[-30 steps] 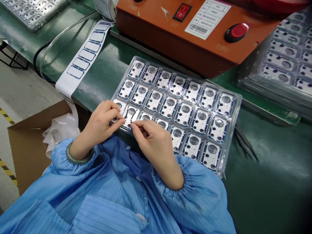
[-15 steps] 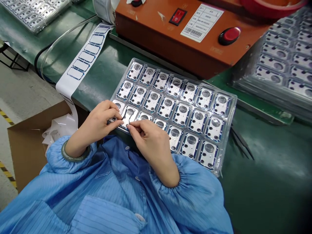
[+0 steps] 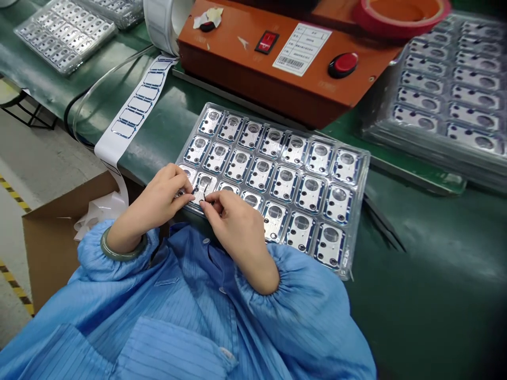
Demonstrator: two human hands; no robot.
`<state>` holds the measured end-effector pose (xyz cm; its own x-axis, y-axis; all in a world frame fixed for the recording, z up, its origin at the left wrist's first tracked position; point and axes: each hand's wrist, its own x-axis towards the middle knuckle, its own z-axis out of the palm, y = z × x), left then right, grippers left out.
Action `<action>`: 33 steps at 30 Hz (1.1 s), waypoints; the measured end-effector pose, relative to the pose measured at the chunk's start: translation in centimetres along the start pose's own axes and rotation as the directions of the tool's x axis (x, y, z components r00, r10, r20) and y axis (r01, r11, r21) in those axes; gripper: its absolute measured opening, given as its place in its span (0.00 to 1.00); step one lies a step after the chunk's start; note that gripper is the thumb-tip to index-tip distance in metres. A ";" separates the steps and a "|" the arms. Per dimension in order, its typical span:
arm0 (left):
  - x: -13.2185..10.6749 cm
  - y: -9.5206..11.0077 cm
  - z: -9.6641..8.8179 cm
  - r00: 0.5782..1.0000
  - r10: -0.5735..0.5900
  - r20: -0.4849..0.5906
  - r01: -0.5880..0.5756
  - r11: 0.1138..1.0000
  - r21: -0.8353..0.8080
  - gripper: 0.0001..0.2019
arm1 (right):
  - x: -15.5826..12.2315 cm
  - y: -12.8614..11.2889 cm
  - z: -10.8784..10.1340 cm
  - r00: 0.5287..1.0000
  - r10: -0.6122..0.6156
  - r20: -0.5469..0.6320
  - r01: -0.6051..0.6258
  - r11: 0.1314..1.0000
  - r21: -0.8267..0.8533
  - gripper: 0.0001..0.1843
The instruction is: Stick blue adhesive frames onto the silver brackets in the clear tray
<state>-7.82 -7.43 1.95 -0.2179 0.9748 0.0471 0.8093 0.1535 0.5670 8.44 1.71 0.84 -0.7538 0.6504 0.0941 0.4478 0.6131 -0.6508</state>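
Note:
A clear plastic tray [image 3: 358, 211] holds rows of small silver metal plates [image 3: 283, 182], each with a round window, dark holes and a blue edging. At its near left corner, my right hand [image 3: 240, 232] pinches a thin dark strip [image 3: 205, 190] between thumb and forefinger, over a plate [image 3: 200, 192] of the front row. My left hand [image 3: 164, 195] rests beside it with fingers curled and thumb close to them, at the edge of the same plate. What lies between the left fingertips, if anything, is too small to make out.
Black tweezers [image 3: 382, 224] lie right of the tray. An orange machine [image 3: 253, 74] with red switches stands behind, feeding a white strip of blue-edged frames [image 3: 137, 108]. Stacked trays [image 3: 428, 116] sit at right, more trays [image 3: 65, 37] at far left. A cardboard box [image 3: 51, 253] stands below.
The view has shifted, so the tray and machine appear further left. Both hands stay at the same plate; the right fingers still pinch the dark strip, which now looks shorter.

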 end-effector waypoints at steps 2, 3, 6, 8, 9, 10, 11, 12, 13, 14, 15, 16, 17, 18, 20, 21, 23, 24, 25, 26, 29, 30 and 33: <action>-0.3 0.1 0.2 0.998 0.008 -0.060 -0.010 1.000 -0.022 0.01 | -0.2 0.2 0.1 0.999 -0.008 -0.041 0.011 0.998 0.067 0.04; -0.5 0.2 0.4 0.995 0.017 -0.098 -0.021 0.999 -0.040 0.01 | -0.3 0.2 0.1 0.998 -0.005 -0.055 0.011 0.994 0.111 0.05; -1.1 0.4 0.9 0.972 0.052 -0.228 -0.078 0.991 -0.110 0.01 | -0.7 0.3 0.0 0.997 0.033 -0.071 -0.014 0.967 0.254 0.06; -1.3 0.6 1.2 0.949 0.077 -0.304 -0.126 0.981 -0.146 0.01 | -0.9 0.3 0.0 0.996 0.047 -0.076 -0.018 0.939 0.342 0.07; -1.4 0.8 1.4 0.938 0.087 -0.334 -0.146 0.977 -0.157 0.01 | -1.0 0.2 0.0 0.996 0.049 -0.081 -0.015 0.924 0.382 0.06; -1.5 0.9 1.5 0.930 0.092 -0.355 -0.160 0.973 -0.165 0.01 | -1.1 0.3 -0.1 0.995 0.051 -0.089 -0.009 0.907 0.420 0.06; -1.5 1.1 1.7 0.926 0.091 -0.367 -0.165 0.971 -0.175 0.01 | -1.2 0.3 0.0 0.994 0.054 -0.100 -0.003 0.891 0.455 0.05; -1.5 1.3 1.8 0.925 0.084 -0.371 -0.164 0.968 -0.190 0.01 | -1.3 0.3 0.0 0.991 0.059 -0.116 0.005 0.874 0.486 0.05; -1.6 1.4 2.0 0.926 0.071 -0.370 -0.158 0.965 -0.209 0.01 | -1.4 0.4 0.0 0.988 0.066 -0.137 0.014 0.857 0.514 0.05; -1.6 1.6 2.2 0.928 0.056 -0.368 -0.151 0.961 -0.233 0.02 | -1.5 0.4 0.1 0.984 0.075 -0.160 0.024 0.841 0.540 0.05; -1.6 1.7 2.3 0.930 0.041 -0.365 -0.143 0.956 -0.256 0.02 | -1.6 0.5 0.1 0.980 0.083 -0.182 0.034 0.826 0.563 0.05; -1.6 1.8 2.5 0.930 0.031 -0.367 -0.140 0.951 -0.275 0.03 | -1.7 0.6 0.1 0.976 0.091 -0.200 0.044 0.812 0.582 0.05; -1.6 1.9 2.7 0.927 0.025 -0.374 -0.141 0.948 -0.286 0.04 | -1.8 0.7 0.1 0.972 0.097 -0.215 0.052 0.801 0.597 0.05; -1.6 2.0 2.8 0.923 0.027 -0.385 -0.147 0.946 -0.288 0.04 | -1.9 0.7 0.1 0.969 0.101 -0.227 0.060 0.791 0.609 0.06; -1.5 2.2 3.0 0.905 0.065 -0.420 -0.191 0.945 -0.265 0.05 | -2.0 0.8 0.1 0.964 0.104 -0.247 0.077 0.774 0.628 0.06; -1.5 2.3 3.0 0.891 0.099 -0.444 -0.224 0.945 -0.239 0.06 | -2.0 0.9 0.0 0.961 0.104 -0.255 0.086 0.765 0.638 0.06; -1.4 2.5 3.0 0.850 0.177 -0.496 -0.287 0.946 -0.154 0.07 | -2.0 0.9 -0.1 0.957 0.110 -0.268 0.097 0.751 0.653 0.05; -1.3 2.7 3.0 0.823 0.217 -0.524 -0.311 0.946 -0.096 0.08 | -2.0 0.9 -0.2 0.954 0.117 -0.275 0.098 0.747 0.658 0.05; -1.3 2.8 3.0 0.796 0.250 -0.551 -0.323 0.946 -0.036 0.08 | -2.0 0.9 -0.3 0.952 0.127 -0.279 0.095 0.744 0.662 0.05; -1.3 3.0 3.1 0.775 0.268 -0.572 -0.320 0.947 0.010 0.09 | -2.0 0.9 -0.4 0.949 0.137 -0.284 0.092 0.741 0.665 0.05; -1.4 3.5 3.5 0.735 0.164 -0.658 -0.261 0.964 -0.052 0.12 | -2.1 0.8 -0.6 0.941 0.158 -0.298 0.093 0.726 0.681 0.06; -1.5 3.6 3.6 0.725 0.077 -0.684 -0.238 0.960 -0.145 0.14 | -2.2 0.8 -0.7 0.940 0.165 -0.299 0.092 0.722 0.686 0.06; -1.4 4.0 3.9 0.780 -0.199 -0.593 -0.176 0.840 -0.513 0.15 | -2.4 1.0 -0.7 0.941 0.174 -0.289 0.082 0.714 0.695 0.06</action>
<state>-2.12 -7.52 0.97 -0.6544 0.6344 0.4115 0.4382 -0.1255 0.8901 11.04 1.07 0.55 -0.4926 0.8485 0.1935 -0.0764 0.1793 -0.9808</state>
